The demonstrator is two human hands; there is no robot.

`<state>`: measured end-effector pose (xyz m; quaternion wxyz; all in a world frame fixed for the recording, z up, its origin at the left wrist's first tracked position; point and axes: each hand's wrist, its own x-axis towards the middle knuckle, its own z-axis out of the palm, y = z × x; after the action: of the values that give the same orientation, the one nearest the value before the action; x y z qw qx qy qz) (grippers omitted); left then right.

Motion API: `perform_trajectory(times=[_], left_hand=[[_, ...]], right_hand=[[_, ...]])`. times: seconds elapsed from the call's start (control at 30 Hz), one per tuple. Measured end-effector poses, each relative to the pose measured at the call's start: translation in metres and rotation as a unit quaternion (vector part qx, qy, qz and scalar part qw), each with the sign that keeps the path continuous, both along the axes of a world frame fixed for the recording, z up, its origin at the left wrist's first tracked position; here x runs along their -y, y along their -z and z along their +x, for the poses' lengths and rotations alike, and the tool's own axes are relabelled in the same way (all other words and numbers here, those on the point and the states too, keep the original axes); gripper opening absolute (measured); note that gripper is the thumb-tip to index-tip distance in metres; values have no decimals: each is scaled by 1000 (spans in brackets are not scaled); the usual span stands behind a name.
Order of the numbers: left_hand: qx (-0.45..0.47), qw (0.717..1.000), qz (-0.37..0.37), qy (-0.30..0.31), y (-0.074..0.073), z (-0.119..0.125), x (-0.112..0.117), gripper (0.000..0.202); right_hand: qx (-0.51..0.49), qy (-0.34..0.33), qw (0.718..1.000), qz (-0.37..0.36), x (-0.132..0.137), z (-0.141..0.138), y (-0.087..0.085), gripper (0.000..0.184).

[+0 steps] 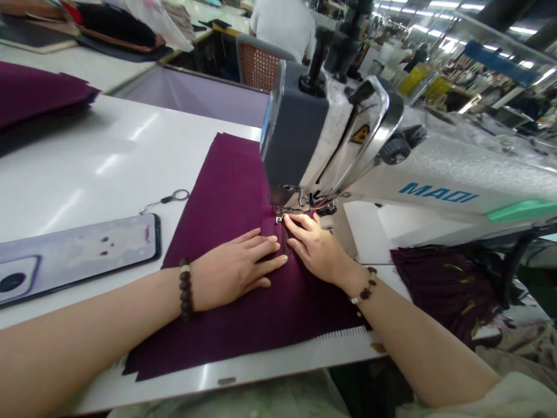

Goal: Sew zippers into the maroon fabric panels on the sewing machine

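Note:
A dark purple fabric piece (226, 197) lies flat on the white sewing table (87, 168), running under the presser foot (281, 216) of a grey-white sewing machine (348, 145). My left hand (237, 267) rests palm down on the fabric, fingers stretched toward the seam line. My right hand (315, 247) lies on the fabric just right of the seam, fingertips close to the presser foot, fingers extended and flat. A dark zipper strip seems to run between the two hands. Both wrists wear bead bracelets.
A phone (73, 255) lies face down at the left, with small thread snips (174, 197) beyond it. More purple fabric is stacked at the far left (39, 96) and piled at the right (444, 284). Another person in a white top (282, 23) sits behind.

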<state>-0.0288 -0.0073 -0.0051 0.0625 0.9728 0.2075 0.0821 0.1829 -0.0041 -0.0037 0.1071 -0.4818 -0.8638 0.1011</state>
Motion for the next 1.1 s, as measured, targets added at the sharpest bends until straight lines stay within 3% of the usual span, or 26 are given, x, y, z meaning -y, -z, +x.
perform_trajectory(times=[0.2, 0.47, 1.1], left_hand=[[-7, 1000, -1, 0, -1, 1, -6, 36], [18, 999, -8, -29, 5, 3, 9, 33], [39, 999, -35, -14, 7, 1, 4, 35]], right_hand=[[3, 9, 1000, -12, -6, 0, -5, 41], [15, 67, 997, -36, 0, -13, -12, 40], [19, 48, 998, -39, -5, -9, -5, 40]])
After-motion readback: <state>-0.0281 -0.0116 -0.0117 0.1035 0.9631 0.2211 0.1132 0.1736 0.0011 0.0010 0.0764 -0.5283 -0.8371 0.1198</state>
